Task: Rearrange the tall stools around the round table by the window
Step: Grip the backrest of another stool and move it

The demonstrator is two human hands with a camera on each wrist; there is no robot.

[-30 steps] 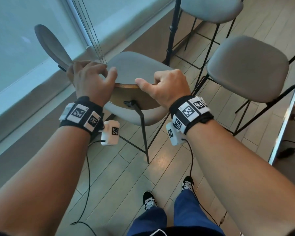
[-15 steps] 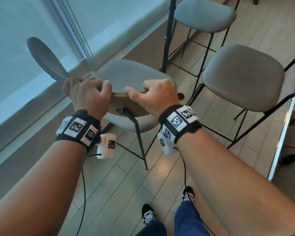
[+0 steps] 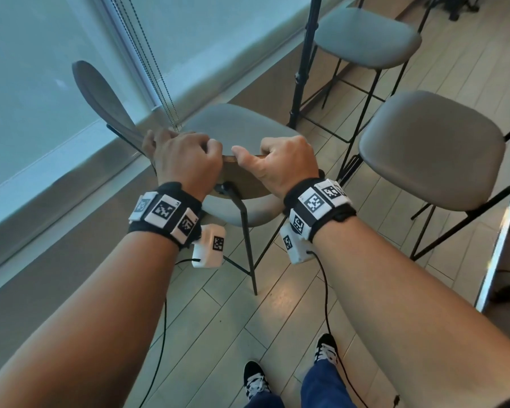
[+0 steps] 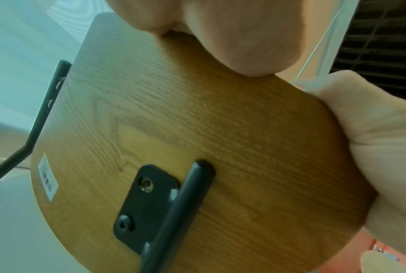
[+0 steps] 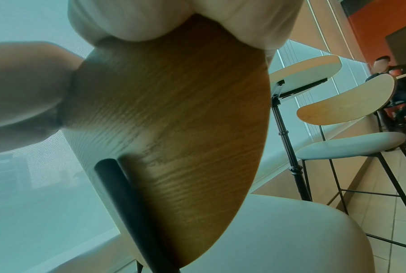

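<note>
A tall stool with a grey seat (image 3: 239, 128) and a wooden backrest (image 3: 248, 179) stands in front of me by the window. My left hand (image 3: 183, 160) and right hand (image 3: 277, 163) both grip the backrest's top edge, close together, fingers curled over the front and thumbs on my side. The left wrist view shows the left hand (image 4: 232, 46) clamped on the wood (image 4: 197, 138) above its black bracket. In the right wrist view the right hand (image 5: 173, 18) holds the same backrest (image 5: 173, 120). The round table's pole (image 3: 304, 63) stands just behind the seat; the table's top (image 5: 306, 73) shows from below.
A second grey stool (image 3: 430, 148) stands close on the right and a third (image 3: 365, 36) behind the pole. Another stool's grey oval backrest (image 3: 100, 98) leans by the window on the left. A metal-edged counter (image 3: 501, 245) borders the right. A person (image 5: 384, 73) sits far off.
My hands have slid closer together on the backrest and the left thumb has closed in. The stool and hands sit lower and nearer in the head view.
</note>
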